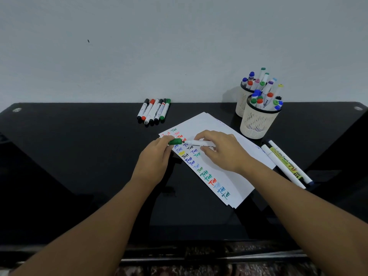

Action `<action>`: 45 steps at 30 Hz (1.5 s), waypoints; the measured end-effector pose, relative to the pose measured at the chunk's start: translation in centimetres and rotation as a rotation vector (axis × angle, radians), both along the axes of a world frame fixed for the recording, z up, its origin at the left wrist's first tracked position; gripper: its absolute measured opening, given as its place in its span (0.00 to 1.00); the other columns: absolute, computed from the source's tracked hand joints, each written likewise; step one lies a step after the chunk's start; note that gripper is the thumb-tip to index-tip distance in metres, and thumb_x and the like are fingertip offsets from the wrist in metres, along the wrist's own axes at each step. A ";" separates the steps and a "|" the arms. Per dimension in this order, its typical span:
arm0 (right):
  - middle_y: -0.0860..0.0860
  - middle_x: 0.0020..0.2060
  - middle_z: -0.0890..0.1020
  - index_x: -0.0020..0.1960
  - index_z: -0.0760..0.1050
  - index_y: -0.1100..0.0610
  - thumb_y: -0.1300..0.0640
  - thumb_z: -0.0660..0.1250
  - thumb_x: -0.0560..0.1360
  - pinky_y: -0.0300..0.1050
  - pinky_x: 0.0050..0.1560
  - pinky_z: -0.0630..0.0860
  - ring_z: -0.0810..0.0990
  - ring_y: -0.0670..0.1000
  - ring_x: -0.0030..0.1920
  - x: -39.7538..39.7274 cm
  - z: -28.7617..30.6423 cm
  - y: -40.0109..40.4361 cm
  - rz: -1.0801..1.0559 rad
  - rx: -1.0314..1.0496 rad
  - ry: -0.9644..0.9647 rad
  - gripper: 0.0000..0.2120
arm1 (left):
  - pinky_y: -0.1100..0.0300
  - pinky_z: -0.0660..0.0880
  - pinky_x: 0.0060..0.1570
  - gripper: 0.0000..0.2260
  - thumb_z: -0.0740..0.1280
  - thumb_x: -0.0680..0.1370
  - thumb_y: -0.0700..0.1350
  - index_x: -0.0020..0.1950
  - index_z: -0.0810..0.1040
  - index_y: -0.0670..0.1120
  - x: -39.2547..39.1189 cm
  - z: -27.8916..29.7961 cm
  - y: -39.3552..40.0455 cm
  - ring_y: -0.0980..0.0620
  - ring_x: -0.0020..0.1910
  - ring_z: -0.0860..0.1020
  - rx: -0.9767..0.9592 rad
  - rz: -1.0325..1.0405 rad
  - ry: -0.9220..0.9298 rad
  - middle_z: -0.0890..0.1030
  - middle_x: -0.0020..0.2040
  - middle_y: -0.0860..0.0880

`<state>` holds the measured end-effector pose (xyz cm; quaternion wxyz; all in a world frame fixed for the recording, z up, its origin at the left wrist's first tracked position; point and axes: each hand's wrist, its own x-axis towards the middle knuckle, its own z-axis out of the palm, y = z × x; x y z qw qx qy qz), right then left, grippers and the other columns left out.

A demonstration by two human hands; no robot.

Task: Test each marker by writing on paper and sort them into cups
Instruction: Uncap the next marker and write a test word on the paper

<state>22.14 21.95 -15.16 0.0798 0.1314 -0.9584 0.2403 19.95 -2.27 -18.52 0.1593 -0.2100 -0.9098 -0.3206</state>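
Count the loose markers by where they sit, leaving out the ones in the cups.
Far row of markers: 6
Markers right of the paper: 3
Marker in hand: 1
Total: 10

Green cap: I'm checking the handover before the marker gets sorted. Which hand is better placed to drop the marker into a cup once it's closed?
Right, probably. The right hand holds the marker barrel, and both cups stand on its side. The left hand pinches only the green cap.
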 end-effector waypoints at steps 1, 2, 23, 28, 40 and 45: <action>0.41 0.53 0.81 0.63 0.75 0.40 0.52 0.66 0.82 0.57 0.57 0.73 0.75 0.45 0.48 0.0 -0.1 0.0 0.001 -0.001 0.000 0.11 | 0.52 0.76 0.47 0.11 0.62 0.85 0.45 0.67 0.76 0.48 0.0 0.0 0.0 0.51 0.51 0.77 -0.004 -0.002 0.004 0.81 0.57 0.49; 0.41 0.53 0.81 0.63 0.75 0.40 0.52 0.66 0.82 0.57 0.57 0.74 0.76 0.45 0.48 0.0 -0.2 0.0 0.004 0.000 -0.001 0.11 | 0.52 0.76 0.47 0.11 0.62 0.85 0.44 0.67 0.76 0.48 0.1 0.1 0.1 0.51 0.51 0.76 -0.010 -0.007 0.007 0.81 0.56 0.49; 0.48 0.53 0.77 0.79 0.53 0.36 0.54 0.54 0.85 0.48 0.43 0.70 0.76 0.47 0.42 -0.2 1.1 -2.6 0.223 0.170 -0.095 0.26 | 0.56 0.77 0.43 0.19 0.64 0.84 0.49 0.73 0.64 0.52 0.4 -0.1 0.0 0.56 0.44 0.81 0.056 -0.073 -0.068 0.81 0.60 0.51; 0.47 0.50 0.77 0.78 0.57 0.33 0.52 0.53 0.84 0.51 0.53 0.74 0.76 0.48 0.50 -0.5 0.7 -1.9 0.160 0.122 -0.108 0.26 | 0.47 0.77 0.54 0.20 0.69 0.78 0.60 0.64 0.77 0.49 -0.5 -1.0 -0.1 0.50 0.55 0.76 -0.073 0.037 -0.005 0.83 0.55 0.52; 0.51 0.31 0.77 0.71 0.63 0.37 0.50 0.60 0.82 0.53 0.41 0.79 0.78 0.51 0.34 -0.2 0.8 -1.9 0.112 0.059 -0.051 0.20 | 0.46 0.77 0.54 0.18 0.72 0.76 0.59 0.57 0.85 0.47 -0.6 -1.2 0.1 0.50 0.55 0.75 -0.055 0.050 0.011 0.84 0.54 0.53; 0.52 0.48 0.79 0.76 0.57 0.33 0.55 0.53 0.85 0.53 0.53 0.74 0.77 0.50 0.48 -0.4 0.9 -1.8 0.116 0.018 -0.121 0.24 | 0.47 0.76 0.57 0.19 0.72 0.76 0.60 0.57 0.84 0.48 -0.7 -1.2 0.1 0.51 0.57 0.74 -0.057 0.054 0.000 0.83 0.56 0.54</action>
